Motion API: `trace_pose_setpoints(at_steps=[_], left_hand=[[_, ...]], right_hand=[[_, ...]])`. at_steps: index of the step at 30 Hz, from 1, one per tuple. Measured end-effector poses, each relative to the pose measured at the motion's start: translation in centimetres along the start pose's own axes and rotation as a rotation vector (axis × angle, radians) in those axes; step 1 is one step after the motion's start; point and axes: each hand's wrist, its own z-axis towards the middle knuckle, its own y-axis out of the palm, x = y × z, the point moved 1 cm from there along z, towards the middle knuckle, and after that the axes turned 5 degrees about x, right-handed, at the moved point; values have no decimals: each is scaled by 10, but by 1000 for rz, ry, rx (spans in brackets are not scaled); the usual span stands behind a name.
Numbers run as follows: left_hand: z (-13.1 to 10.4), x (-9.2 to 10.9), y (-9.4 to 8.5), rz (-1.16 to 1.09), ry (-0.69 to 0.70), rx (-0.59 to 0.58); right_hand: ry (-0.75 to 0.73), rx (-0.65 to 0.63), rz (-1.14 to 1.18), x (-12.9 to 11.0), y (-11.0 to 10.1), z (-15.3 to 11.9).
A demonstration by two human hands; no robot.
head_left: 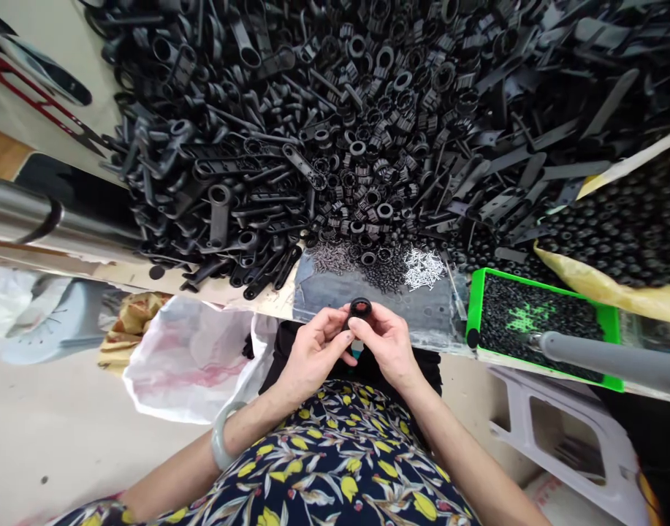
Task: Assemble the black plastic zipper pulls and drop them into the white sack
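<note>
Both hands meet at the table's front edge, around one small black part with a round ring end (360,307). My left hand (318,347) is closed, with thumb and fingers pinching the part's lower left side. On the other side my right hand (386,340) grips it, thumb pressed just below the ring. Fingers cover the part's lower portion. Just beyond the hands, on a grey mat (335,296), lie small dark pieces (386,272) and a little heap of silver pins (423,268).
A large heap of black plastic parts (269,146) covers the table behind. At right are a green tray (476,303) of tiny black pieces, a grey rod (603,354) over it, and a stool (576,438) below. A white bag (186,365) hangs at left.
</note>
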Motion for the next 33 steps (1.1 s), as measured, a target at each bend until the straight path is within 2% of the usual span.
trace_pose_setpoints(at_steps=[5, 9, 14, 18, 21, 25, 28, 30, 33], left_hand=[[1, 2, 1, -42, -1, -1], [6, 3, 3, -141, -62, 80], [12, 8, 5, -282, -176, 85], [16, 14, 3, -409, -174, 83], [20, 13, 0, -451, -165, 118], [22, 9, -2, -504, -174, 222], [22, 11, -1, -524, -165, 223], [20, 13, -2, -465, -130, 203], [17, 16, -7, -236, -14, 179]], right_hand=[[38, -111, -7, -3, -3, 4], [34, -179, 29, 4, -2, -2], [37, -55, 48, 17, 3, -11], [4, 63, 106, 17, 3, -12], [-9, 70, 114, 14, 2, -8], [-144, -38, -138, 8, 8, -3], [-283, -42, -387, -1, 13, 1], [-356, -74, -496, -8, 16, 2], [-372, -131, -512, -16, 14, -1]])
